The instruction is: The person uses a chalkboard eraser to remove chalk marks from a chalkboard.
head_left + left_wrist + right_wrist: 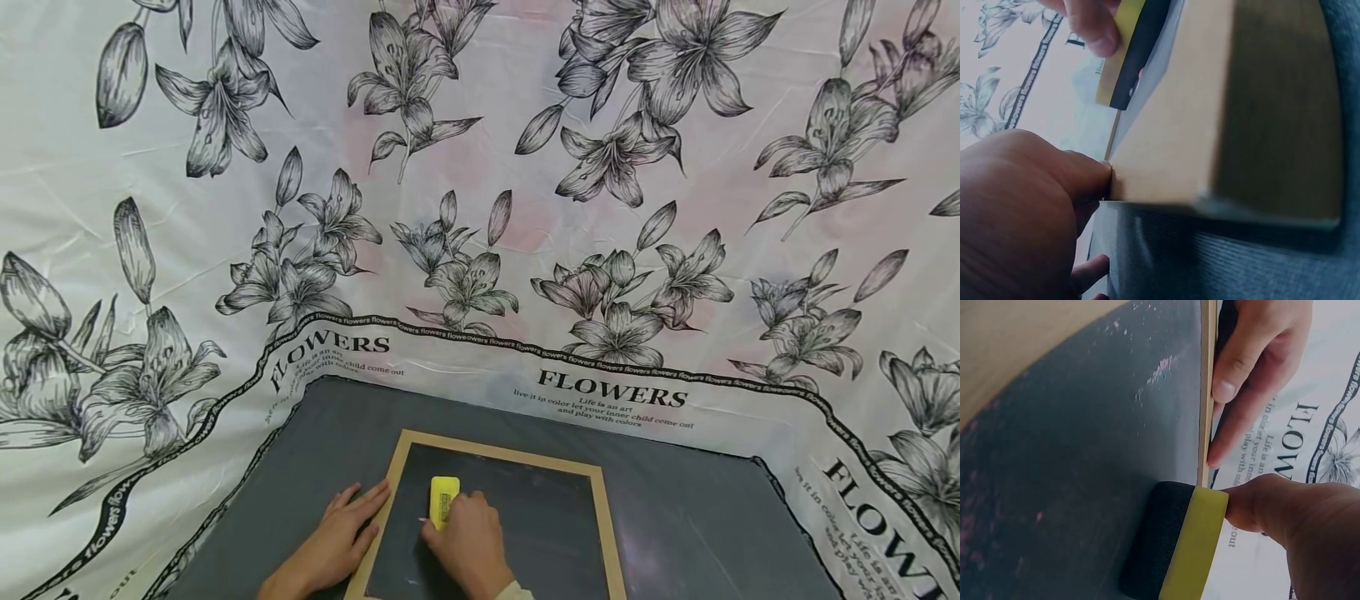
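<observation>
A small chalkboard (525, 523) in a light wooden frame (495, 447) lies on the grey table. My right hand (472, 542) grips a yellow chalkboard eraser (443, 493) over the left half of the board. In the right wrist view, the dark felt side of the eraser (1200, 550) faces the board surface, which bears pink and white chalk specks. Against the left side of the frame rests my left hand (333, 533), its fingers mostly straight and touching the wood. The left wrist view shows the left thumb beside the frame's corner (1166, 156).
The grey table cover (712, 517) surrounds the board, with a border printed with "FLOWERS" along its edge. Behind it hangs white cloth (480, 167) with black line-drawn lilies. A sleeve cuff (514, 592) shows at the right wrist.
</observation>
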A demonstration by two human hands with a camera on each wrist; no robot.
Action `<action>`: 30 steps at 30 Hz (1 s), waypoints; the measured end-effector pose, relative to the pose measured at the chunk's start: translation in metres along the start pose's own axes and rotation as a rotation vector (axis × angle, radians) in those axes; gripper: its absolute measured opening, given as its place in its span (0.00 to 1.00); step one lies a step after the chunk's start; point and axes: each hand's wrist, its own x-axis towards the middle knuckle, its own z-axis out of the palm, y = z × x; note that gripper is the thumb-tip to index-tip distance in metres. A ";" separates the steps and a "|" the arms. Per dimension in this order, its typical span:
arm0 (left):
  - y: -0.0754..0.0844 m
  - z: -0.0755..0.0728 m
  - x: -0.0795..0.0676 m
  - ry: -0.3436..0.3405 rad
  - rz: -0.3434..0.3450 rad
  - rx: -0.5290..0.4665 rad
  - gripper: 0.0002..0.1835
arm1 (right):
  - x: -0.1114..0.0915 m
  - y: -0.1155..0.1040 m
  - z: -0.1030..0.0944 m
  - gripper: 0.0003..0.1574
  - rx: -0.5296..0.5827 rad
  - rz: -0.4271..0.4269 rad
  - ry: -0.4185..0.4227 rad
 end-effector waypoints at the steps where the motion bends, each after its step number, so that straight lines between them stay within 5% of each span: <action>1: 0.000 0.000 0.000 -0.001 0.001 -0.002 0.30 | 0.000 -0.001 0.001 0.36 0.000 -0.004 -0.001; 30: -0.001 0.004 -0.002 0.035 -0.022 -0.023 0.30 | 0.001 -0.018 0.008 0.38 0.010 0.019 -0.030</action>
